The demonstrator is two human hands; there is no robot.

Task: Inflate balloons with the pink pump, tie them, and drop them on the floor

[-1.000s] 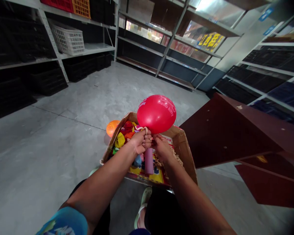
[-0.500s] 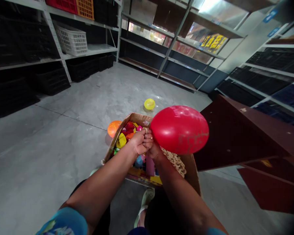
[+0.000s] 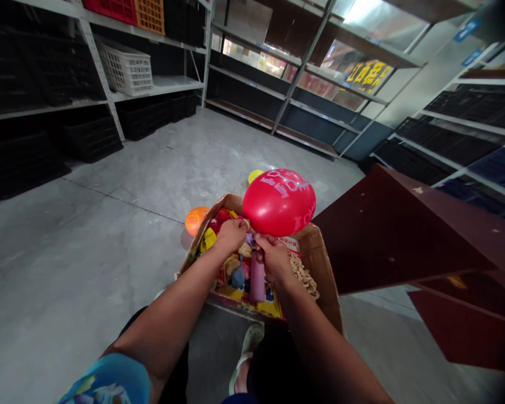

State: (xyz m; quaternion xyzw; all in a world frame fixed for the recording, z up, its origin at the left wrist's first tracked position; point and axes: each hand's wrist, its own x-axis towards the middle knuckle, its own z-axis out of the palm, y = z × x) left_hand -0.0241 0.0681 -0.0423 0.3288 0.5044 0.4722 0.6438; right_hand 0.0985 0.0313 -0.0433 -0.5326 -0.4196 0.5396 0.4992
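Observation:
A blown-up red balloon (image 3: 280,203) with pale printing lies tilted above the cardboard box (image 3: 323,255). Its neck end points down between my hands. With fingers pinched together, my left hand (image 3: 232,234) is at the left of the neck, and a small pale bit shows at its fingertips. My right hand (image 3: 274,255) pinches just below the balloon, thumb and forefinger pressed together. Under my hands the box holds flat coloured balloons, among them a yellow one (image 3: 209,239), a purple cylinder (image 3: 257,280) and a heap of beige cord-like loops (image 3: 305,276).
On the floor, an orange balloon (image 3: 196,220) rests left of the box and a yellow balloon (image 3: 255,176) lies beyond it. Dark red boards (image 3: 387,235) stand at the right. Shelving with black crates and a white basket (image 3: 128,70) lines the room.
My hands, clasped together before, have moved a little apart. The red balloon has shifted left and turned, so its printing shows more and the box's contents are less covered.

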